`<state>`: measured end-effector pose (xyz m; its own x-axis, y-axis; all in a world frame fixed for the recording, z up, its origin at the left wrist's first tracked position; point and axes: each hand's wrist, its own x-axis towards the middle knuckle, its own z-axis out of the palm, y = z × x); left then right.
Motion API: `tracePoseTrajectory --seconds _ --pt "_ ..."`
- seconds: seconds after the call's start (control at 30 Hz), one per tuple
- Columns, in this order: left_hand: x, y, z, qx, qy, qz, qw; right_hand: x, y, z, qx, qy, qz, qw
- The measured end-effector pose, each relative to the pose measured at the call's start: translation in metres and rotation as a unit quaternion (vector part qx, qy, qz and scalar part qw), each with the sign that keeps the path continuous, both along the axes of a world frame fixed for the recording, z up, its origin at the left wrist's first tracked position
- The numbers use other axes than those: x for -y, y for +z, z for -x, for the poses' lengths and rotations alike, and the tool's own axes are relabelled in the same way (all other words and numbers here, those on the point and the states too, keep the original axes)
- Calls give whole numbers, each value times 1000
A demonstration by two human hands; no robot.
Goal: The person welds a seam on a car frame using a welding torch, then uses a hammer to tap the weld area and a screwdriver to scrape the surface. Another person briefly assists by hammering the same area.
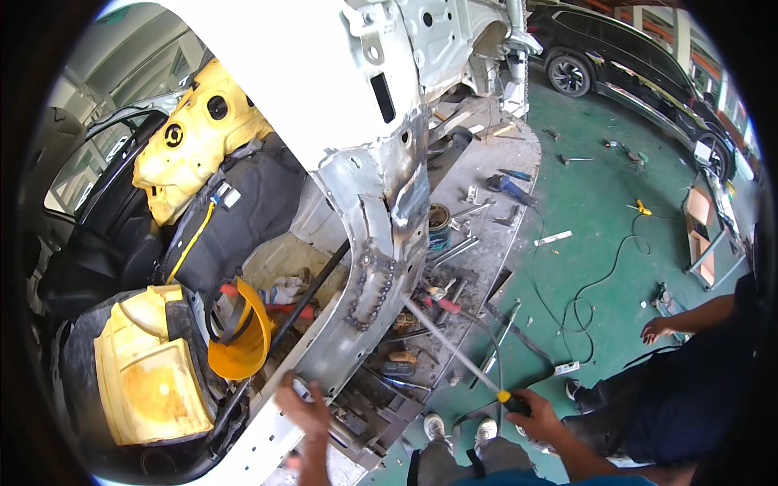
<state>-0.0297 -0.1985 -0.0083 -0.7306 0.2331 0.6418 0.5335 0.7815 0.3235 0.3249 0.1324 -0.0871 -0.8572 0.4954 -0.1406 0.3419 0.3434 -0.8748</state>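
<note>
My right hand (535, 417) is closed round the black and yellow handle of a long pry bar (454, 350). The bar's grey shaft slants up and left, its far end at the lower pillar of a stripped car body (369, 198). A row of dark weld spots (374, 287) marks the grey metal there. Over the door sill (271, 429) lies my left hand (304, 409), thumb and fingers apart against the metal. Its fingertips are partly hidden, and a small greyish patch shows between them. Inside the doorway sits a yellow hard hat (243, 336).
A metal platform (486, 174) under the car carries a blue power tool (510, 190), a can (438, 223) and several hand tools. A cable (579, 312) loops over the green floor. A co-worker (673, 381) in dark clothes stands at right. Beyond is a black car (624, 61).
</note>
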Motion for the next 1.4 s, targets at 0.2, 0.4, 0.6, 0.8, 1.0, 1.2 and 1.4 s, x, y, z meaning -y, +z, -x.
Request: tracePoseTrajectory --seconds 0.2,0.4,0.6,0.8,1.0,1.2,1.4 --pt "-195 45 -50 430 -394 -296 756 6 163 41 -89 -24 -196 976" --pt "-247 88 -33 535 -439 -348 632 31 201 66 -73 -18 -224 972" --pt "-242 82 -21 555 -438 -361 608 51 212 71 -17 -53 13 998" --pt "-236 88 -9 560 -438 -388 586 69 220 85 -42 -76 162 983" --pt "-240 103 -8 559 -444 -444 542 64 283 95 10 2 24 1000" --pt "-261 115 -24 544 -438 -508 503 62 329 93 111 22 -390 914" --pt "-294 115 -29 569 -434 -500 487 -14 323 80 96 39 -436 894"
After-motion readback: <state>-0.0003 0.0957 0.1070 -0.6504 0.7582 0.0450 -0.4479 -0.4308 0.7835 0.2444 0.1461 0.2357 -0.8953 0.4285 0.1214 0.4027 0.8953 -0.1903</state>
